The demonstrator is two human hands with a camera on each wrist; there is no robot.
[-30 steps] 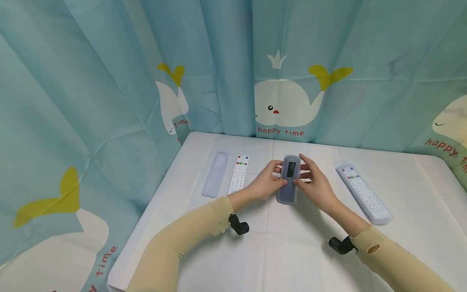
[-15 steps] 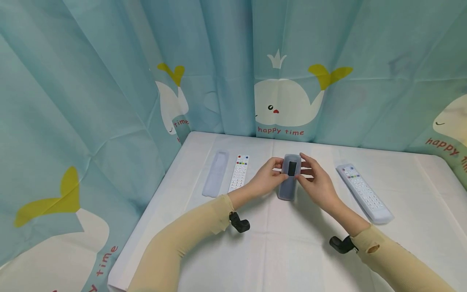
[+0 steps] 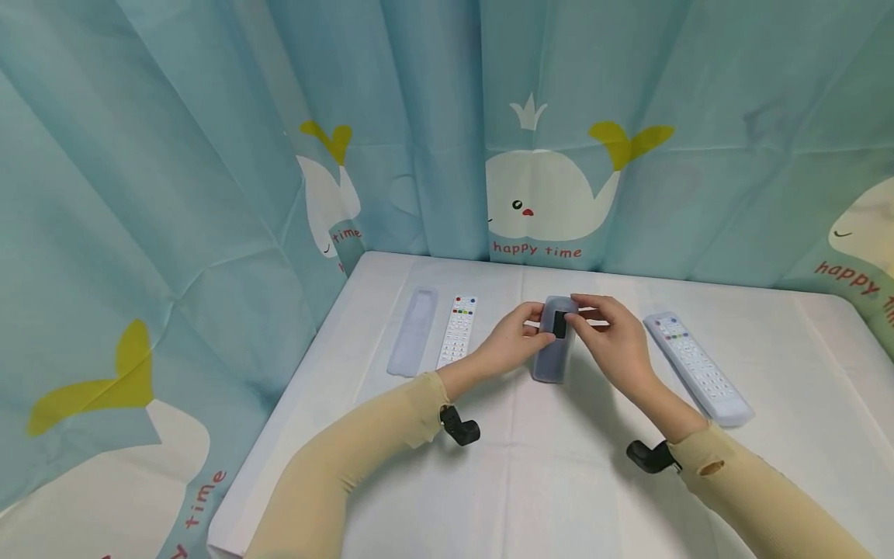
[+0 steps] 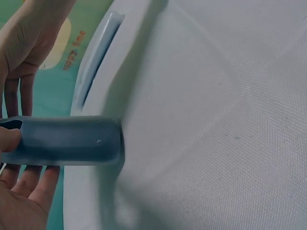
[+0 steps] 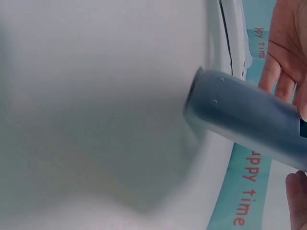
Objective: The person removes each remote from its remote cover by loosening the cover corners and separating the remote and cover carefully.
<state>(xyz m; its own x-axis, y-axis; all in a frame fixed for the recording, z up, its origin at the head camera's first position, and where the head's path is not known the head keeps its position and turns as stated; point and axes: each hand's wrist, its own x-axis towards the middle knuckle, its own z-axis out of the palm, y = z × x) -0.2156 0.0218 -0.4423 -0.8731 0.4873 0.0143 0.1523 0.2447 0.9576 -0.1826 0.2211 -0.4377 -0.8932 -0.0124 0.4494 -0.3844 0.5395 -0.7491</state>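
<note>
Between both hands, a dark remote control in a translucent silicone cover (image 3: pixel 550 361) is held with its lower end near the table; a black patch shows through an opening in its upper half. My left hand (image 3: pixel 513 339) grips the left side, thumb on the front by the opening. My right hand (image 3: pixel 613 334) pinches the upper right edge, thumb at the opening and fingers behind. In the left wrist view the covered remote (image 4: pixel 72 140) looks smooth and dark blue-grey. Its lower end (image 5: pixel 211 98) fills the middle of the right wrist view; the buttons are not visible.
Left of the hands lie a flat translucent cover (image 3: pixel 412 334) and a bare white remote (image 3: pixel 457 330) with coloured buttons. A white remote in a translucent cover (image 3: pixel 698 373) lies at the right. A blue whale-print curtain (image 3: pixel 433 155) stands behind the white table (image 3: pixel 559 489).
The right hand has slid up the covered remote, and its thumb has moved from beside the opening onto it. The left thumb has moved slightly up and right.
</note>
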